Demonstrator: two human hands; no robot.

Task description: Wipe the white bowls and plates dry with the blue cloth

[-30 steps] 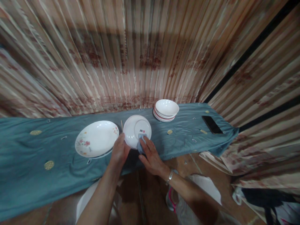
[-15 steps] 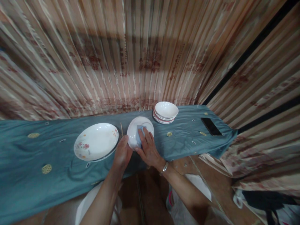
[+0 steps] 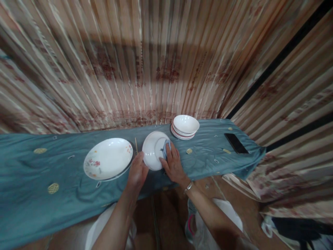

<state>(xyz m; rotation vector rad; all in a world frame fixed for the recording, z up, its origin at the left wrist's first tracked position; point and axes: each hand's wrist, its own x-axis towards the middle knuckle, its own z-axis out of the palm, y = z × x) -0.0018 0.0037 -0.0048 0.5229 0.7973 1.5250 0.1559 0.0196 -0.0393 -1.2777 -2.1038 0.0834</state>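
Observation:
A white bowl (image 3: 151,152) is held above the cloth-covered table, tilted so that its underside with a round foot ring seems to face me. My left hand (image 3: 137,170) grips the bowl's lower left rim, thumb on the near side; its other fingers are mostly hidden. My right hand (image 3: 173,161) presses a folded blue-grey cloth (image 3: 166,147) against the bowl's right side, fingers closed over it. Left of the bowl lies a large oval plate (image 3: 109,158) with printed flowers, another dish showing beneath it. A thin wooden stick (image 3: 136,145) lies between plate and bowl.
Behind and to the right stands a stack of several white bowls (image 3: 185,125), some with red rims. A black phone (image 3: 236,143) lies near the right end of the table's green cloth (image 3: 203,158). A pleated curtain (image 3: 166,69) hangs close behind the table.
The bowl has tipped and turned, showing more of its underside. My right hand has slid with the cloth from the bowl's middle to its right side; my left hand keeps its grip.

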